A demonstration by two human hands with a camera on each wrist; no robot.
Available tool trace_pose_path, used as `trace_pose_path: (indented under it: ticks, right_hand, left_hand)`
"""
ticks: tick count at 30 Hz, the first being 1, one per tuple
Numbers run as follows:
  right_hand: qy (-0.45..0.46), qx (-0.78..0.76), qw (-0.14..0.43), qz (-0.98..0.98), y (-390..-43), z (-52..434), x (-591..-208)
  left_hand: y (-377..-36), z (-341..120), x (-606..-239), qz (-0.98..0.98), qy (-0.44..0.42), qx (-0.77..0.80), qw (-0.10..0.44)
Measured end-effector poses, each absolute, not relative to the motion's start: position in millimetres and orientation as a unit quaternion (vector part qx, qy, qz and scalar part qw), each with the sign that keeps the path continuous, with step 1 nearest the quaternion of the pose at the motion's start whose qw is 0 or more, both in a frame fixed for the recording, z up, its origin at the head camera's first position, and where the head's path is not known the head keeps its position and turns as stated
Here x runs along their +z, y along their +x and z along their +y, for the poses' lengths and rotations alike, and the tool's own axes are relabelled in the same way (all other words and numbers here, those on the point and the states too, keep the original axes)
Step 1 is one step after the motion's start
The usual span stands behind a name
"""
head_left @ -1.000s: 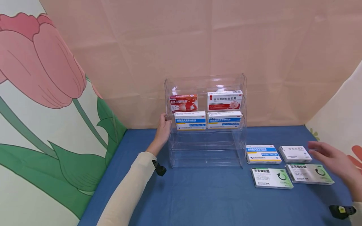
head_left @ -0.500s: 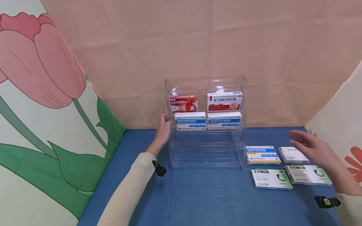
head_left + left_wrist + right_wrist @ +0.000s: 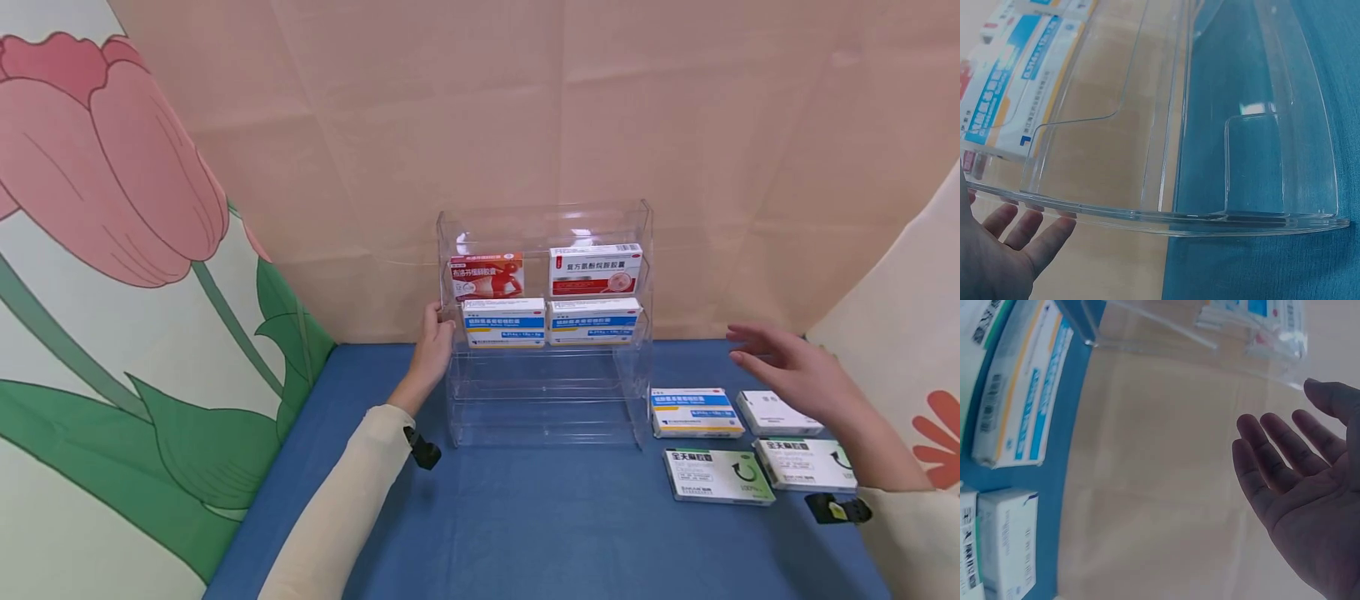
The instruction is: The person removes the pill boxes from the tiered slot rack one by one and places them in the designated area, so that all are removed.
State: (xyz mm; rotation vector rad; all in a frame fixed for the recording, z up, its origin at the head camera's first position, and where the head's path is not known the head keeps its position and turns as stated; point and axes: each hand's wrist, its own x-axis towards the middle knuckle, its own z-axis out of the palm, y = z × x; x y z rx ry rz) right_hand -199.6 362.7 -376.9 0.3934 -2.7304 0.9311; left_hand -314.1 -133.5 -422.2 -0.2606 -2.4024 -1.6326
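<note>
A clear acrylic display rack (image 3: 551, 387) stands upright at mid-table. My left hand (image 3: 433, 348) grips its left side panel, with fingertips against the outer face; the thumb is out of the left wrist view. On the rack's tiers sit a red medicine box (image 3: 487, 277), a white-and-red medicine box (image 3: 595, 271), and two blue-and-white medicine boxes (image 3: 504, 323) side by side. My right hand (image 3: 798, 371) hovers right of the rack, above the far table edge, fingers parted and holding nothing. Nearest below it are a blue-and-white medicine box (image 3: 696, 413) and a plain white medicine box (image 3: 780, 414).
Two green-and-white medicine boxes lie flat in front of those: a left one (image 3: 717, 477) and a right one (image 3: 804, 464), partly behind the right forearm. Blue cloth (image 3: 540, 525) covers the table. A tan backdrop (image 3: 375, 167) hangs close behind the rack.
My right hand has moved leftward and away from me, from beside the white box to above the boxes nearer the rack. The left hand, rack and boxes have stayed put.
</note>
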Motion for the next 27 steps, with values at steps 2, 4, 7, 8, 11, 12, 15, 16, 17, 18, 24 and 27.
trace_pose_path:
  ticks: [2,4,7,8,11,12,15,16,17,18,24,27]
  right_hand:
    - [0.143,0.32,0.118,-0.929,-201.6,356.7,-372.8]
    - [0.153,0.324,0.12,-0.926,-204.1,350.5,-369.4]
    - [0.157,0.328,0.119,-0.924,-207.6,341.0,-364.6]
    - [0.157,0.329,0.119,-0.924,-209.0,338.0,-363.2]
    - [0.165,0.334,0.114,-0.921,-213.0,330.5,-358.8]
    - [0.171,0.336,0.111,-0.92,-214.6,328.3,-357.4]
    - [0.189,0.338,0.104,-0.916,-220.1,322.0,-354.0]
    - [0.191,0.338,0.101,-0.916,-221.7,319.8,-352.8]
    - [0.195,0.337,0.099,-0.916,-223.0,317.8,-351.6]
    - [0.194,0.335,0.096,-0.917,-224.1,315.7,-350.4]
    - [0.185,0.335,0.086,-0.92,-230.5,302.9,-342.7]
    - [0.177,0.339,0.081,-0.921,-233.7,296.6,-339.3]
  left_hand:
    - [-314.0,-133.6,-421.9,-0.818,-0.089,-0.557,0.112]
    - [-314.0,-133.6,-421.7,-0.819,-0.089,-0.557,0.111]
    - [-313.6,-133.3,-421.1,-0.818,-0.089,-0.557,0.112]
    - [-313.8,-133.3,-421.3,-0.818,-0.088,-0.557,0.113]
    - [-314.3,-132.9,-421.6,-0.819,-0.088,-0.556,0.115]
    - [-314.3,-132.8,-421.6,-0.819,-0.088,-0.556,0.115]
    - [-314.2,-132.7,-421.6,-0.818,-0.09,-0.557,0.114]
    - [-314.3,-132.9,-421.8,-0.817,-0.09,-0.558,0.114]
    - [-314.2,-132.9,-421.7,-0.817,-0.09,-0.558,0.114]
    - [-314.0,-132.9,-421.7,-0.816,-0.091,-0.559,0.113]
    - [-315.2,-133.0,-422.5,-0.815,-0.094,-0.559,0.122]
    - [-316.5,-133.3,-423.8,-0.814,-0.095,-0.559,0.128]
